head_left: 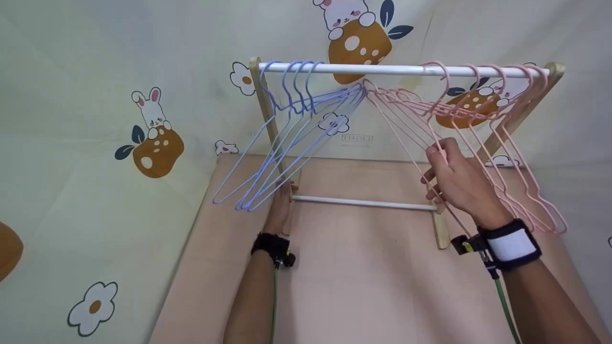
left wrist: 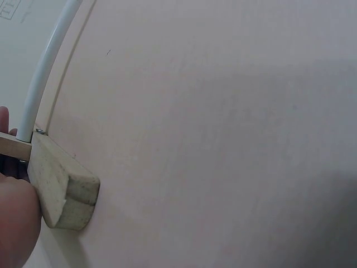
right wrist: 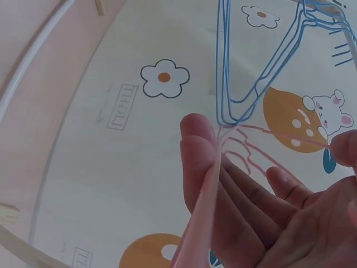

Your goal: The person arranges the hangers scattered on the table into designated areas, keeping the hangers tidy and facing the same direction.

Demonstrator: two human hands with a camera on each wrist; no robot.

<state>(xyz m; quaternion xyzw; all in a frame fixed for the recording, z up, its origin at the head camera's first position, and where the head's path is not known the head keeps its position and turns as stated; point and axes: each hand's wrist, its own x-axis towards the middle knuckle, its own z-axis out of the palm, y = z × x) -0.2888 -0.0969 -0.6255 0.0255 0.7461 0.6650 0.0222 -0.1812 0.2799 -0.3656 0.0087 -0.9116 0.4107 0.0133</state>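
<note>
In the head view, my right hand (head_left: 461,179) holds the side of a pink hanger (head_left: 448,88) between thumb and fingers, and its hook is over the white top rail (head_left: 382,69) of a small clothes rack. In the right wrist view, a blurred pink bar (right wrist: 202,223) of a hanger runs close past the fingers (right wrist: 196,148). Low on the left, my left hand (head_left: 280,203) grips the rack's wooden upright (head_left: 267,114) just above its foot. The left wrist view shows that wooden foot (left wrist: 64,184) beside the palm; most of the left fingers are hidden.
Several blue hangers (head_left: 290,129) hang on the rail's left part, and several more pink hangers (head_left: 519,136) on the right. Their far ends meet near the middle. A lower white bar (head_left: 363,203) joins the rack's sides. Behind stands a patterned wall covering (head_left: 158,48).
</note>
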